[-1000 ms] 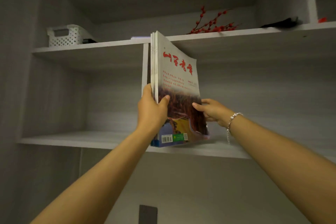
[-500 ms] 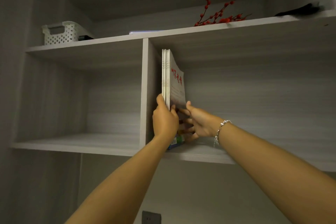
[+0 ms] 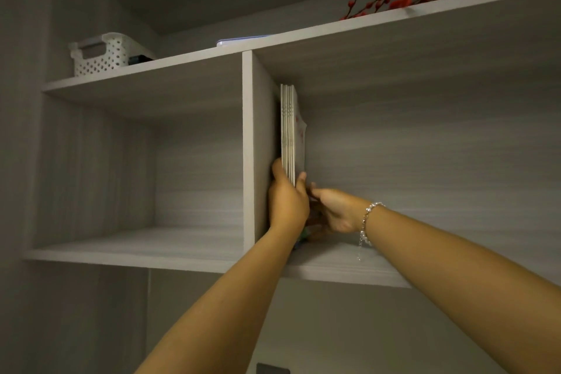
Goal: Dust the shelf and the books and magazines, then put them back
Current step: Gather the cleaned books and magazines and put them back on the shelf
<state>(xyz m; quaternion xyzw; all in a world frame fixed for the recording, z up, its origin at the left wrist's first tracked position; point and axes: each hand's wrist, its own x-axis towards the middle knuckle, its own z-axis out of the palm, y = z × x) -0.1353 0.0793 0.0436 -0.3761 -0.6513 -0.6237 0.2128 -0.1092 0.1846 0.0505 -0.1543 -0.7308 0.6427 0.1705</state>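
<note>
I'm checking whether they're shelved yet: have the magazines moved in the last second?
Yes. The magazines have gone back and left, from the shelf's front edge to stand beside the divider.

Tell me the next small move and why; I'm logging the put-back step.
Probably let go: the magazines already stand upright beside the divider on the shelf, with the left hand gripping their front edge and the right hand at their base.

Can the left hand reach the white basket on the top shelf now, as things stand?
Probably not at once: the left hand grips the magazines in the lower compartment, and the white basket stands higher and far to the left. Nothing blocks the way, once it lets go.
</note>
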